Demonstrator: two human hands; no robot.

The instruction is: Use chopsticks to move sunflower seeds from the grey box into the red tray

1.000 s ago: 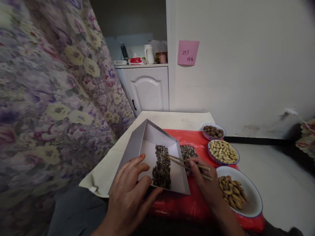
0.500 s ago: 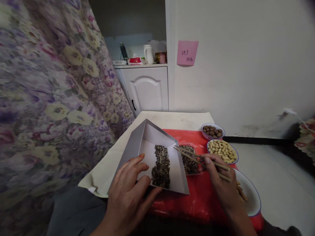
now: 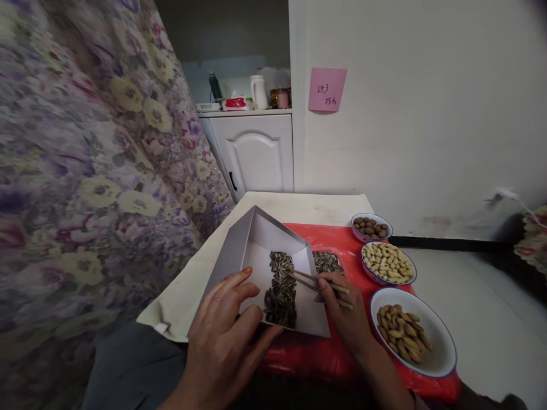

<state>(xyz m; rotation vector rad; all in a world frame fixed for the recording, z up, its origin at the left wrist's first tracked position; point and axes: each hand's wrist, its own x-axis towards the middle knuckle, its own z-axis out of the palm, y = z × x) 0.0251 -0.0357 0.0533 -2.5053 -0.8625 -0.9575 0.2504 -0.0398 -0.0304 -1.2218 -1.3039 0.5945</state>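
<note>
A grey house-shaped box [image 3: 252, 233], open at the top, has a strip of sunflower seeds [image 3: 282, 293] on its white bottom. My left hand [image 3: 226, 324] holds the box at its near left corner, thumb along the near edge and fingers curled over the left side. My right hand [image 3: 346, 307] grips a pair of wooden chopsticks [image 3: 310, 279]. Their tips are at the seeds' right edge inside the box; I cannot make out whether a seed is between them. More sunflower seeds [image 3: 328, 263] lie just right of the box, partly behind my right hand.
On the right of the red-covered table [image 3: 294, 361] stand a bowl of round brown nuts [image 3: 371, 228], a bowl of peanuts [image 3: 388, 263] and a large white bowl [image 3: 440, 347] with almond-like nuts. A floral curtain [image 3: 85, 171] hangs at the left. A white cabinet [image 3: 260, 154] stands behind.
My right hand has moved left with the chopsticks, from over the seeds beside the box to those inside it. The large bowl's nuts are uncovered. My left hand stays on the box.
</note>
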